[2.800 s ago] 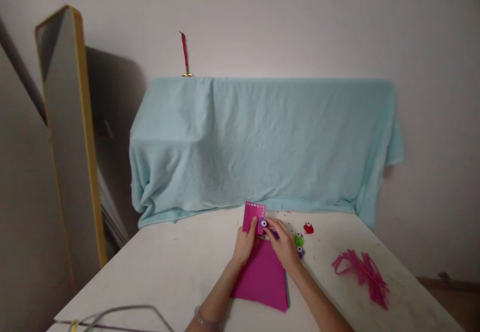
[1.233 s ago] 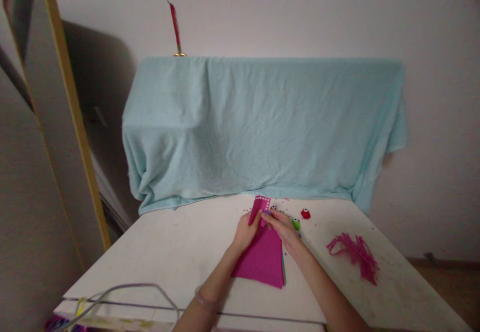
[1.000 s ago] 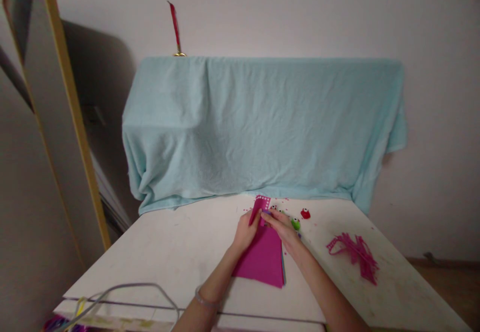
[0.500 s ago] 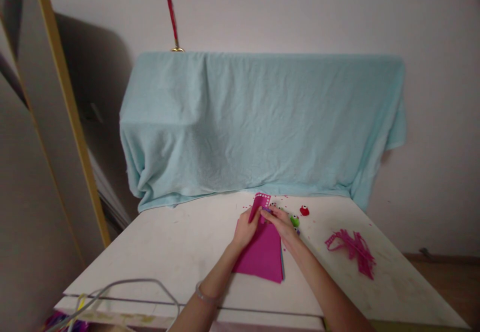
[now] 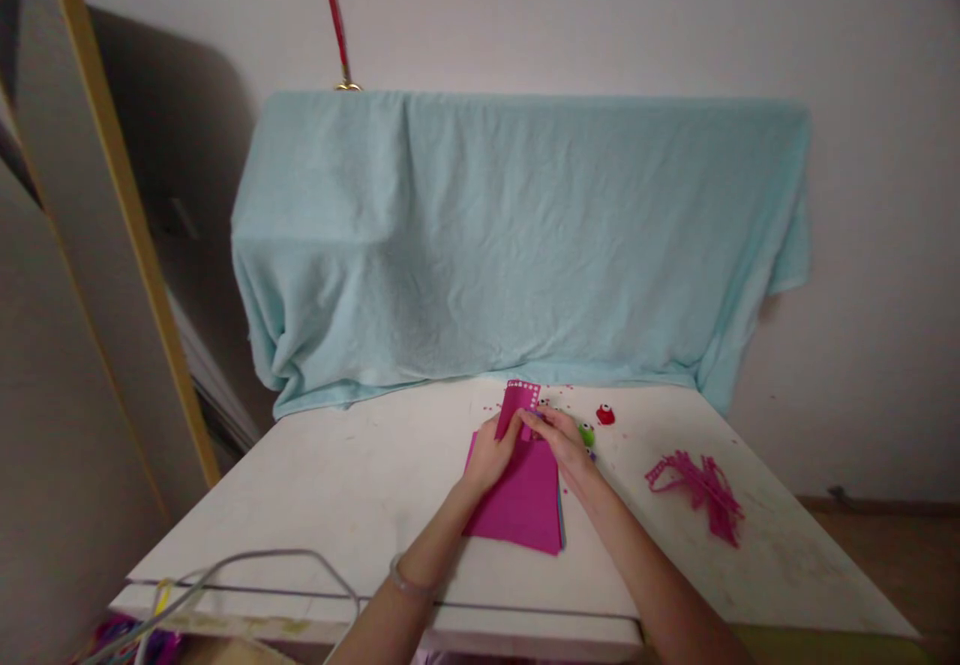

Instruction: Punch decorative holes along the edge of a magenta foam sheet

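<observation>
Over the white table, my left hand (image 5: 495, 453) is closed on a folded piece of magenta paper (image 5: 513, 407), which has rows of punched holes along its top and right edges. My right hand (image 5: 564, 441) is closed at that paper's right edge. Its fingers hold a small purple hole punch (image 5: 535, 419), mostly hidden, and both hands' fingertips meet there. Below them a stack of magenta paper (image 5: 517, 505) lies flat, with a bluish sheet peeking out at its right side. A green punch with eyes (image 5: 586, 435) sits just beyond my right hand.
A red punch with eyes (image 5: 605, 414) stands farther right. Shredded magenta paper strips (image 5: 701, 493) lie on the right of the table (image 5: 337, 495). Tiny paper dots are scattered near the hands. A light blue cloth (image 5: 525, 235) hangs behind; a grey cable (image 5: 277, 552) loops at front left.
The view has shifted slightly, so everything sits a little higher and to the left. The folded paper faces me a little more; both hands keep their hold.
</observation>
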